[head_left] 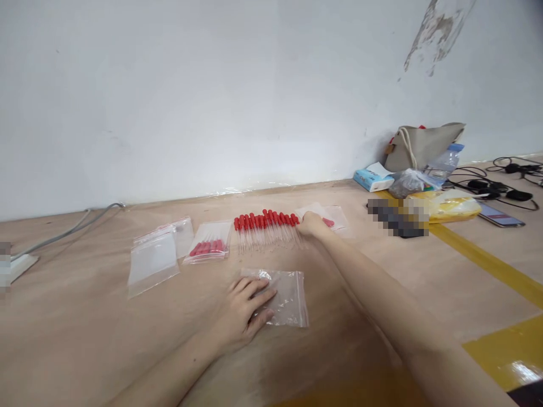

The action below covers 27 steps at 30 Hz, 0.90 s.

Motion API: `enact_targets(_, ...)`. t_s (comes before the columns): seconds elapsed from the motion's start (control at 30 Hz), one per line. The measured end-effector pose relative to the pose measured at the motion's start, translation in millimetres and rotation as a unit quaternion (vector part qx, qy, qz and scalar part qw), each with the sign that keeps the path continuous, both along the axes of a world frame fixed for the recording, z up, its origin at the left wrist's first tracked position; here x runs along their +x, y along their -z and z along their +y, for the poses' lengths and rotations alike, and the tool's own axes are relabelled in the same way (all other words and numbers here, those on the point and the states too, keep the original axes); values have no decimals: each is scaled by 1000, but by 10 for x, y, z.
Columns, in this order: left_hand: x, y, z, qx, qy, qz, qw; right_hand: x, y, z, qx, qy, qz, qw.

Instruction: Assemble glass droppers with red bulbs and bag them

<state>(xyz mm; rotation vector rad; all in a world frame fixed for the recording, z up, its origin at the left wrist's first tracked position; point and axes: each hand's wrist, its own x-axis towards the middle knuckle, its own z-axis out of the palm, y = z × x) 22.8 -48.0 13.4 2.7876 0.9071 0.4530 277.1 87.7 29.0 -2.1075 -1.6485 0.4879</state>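
Note:
A row of thin clear droppers with red bulbs lies in the middle, bulbs towards the wall. My right hand is closed at the row's right end, fingertips pinched at a red bulb; part of that dropper is hidden. Nearer to me, my left hand rests with spread fingers on a clear zip bag, which lies flat. Just left of the row is a zip bag of red-bulbed droppers. Behind my right hand lies another clear bag with red bulbs showing.
More flat zip bags lie at the left, near a grey cable. Towards the right are a blue tissue box, a canvas bag, a yellow tissue pack, a phone and black cables. A wall stands behind.

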Motion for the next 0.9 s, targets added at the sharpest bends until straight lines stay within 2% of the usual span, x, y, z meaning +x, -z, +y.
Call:
enact_targets(0.13,21,-34,-11,-9,-3,-14,1000,-3,-49,99,-38,-7,36,999)
enact_targets(0.27,14,-26,2,-21,0,-20,1000,103,-134,50,-41,-1,74,996)
enact_targets(0.37,5,2,-1,-22,0,-16,1000,234,-206,-117,-9,12,100,995)
enact_targets(0.47,1,26,-3,-23,-17,-4,1000,306,-156,-433,52,9,161,985)
enact_targets(0.57,5,29,0,-26,-32,11,999,234,52,-831,140,-17,391,909)
enact_targets(0.67,10,16,-1,-25,-36,20,999,94,276,-1141,175,21,486,856)
enact_targets(0.77,10,1,-3,-23,-35,19,999,16,388,-1264,208,36,500,840)
enact_targets(0.9,-1,-24,0,-25,-26,21,999,7,416,-1261,202,24,496,844)
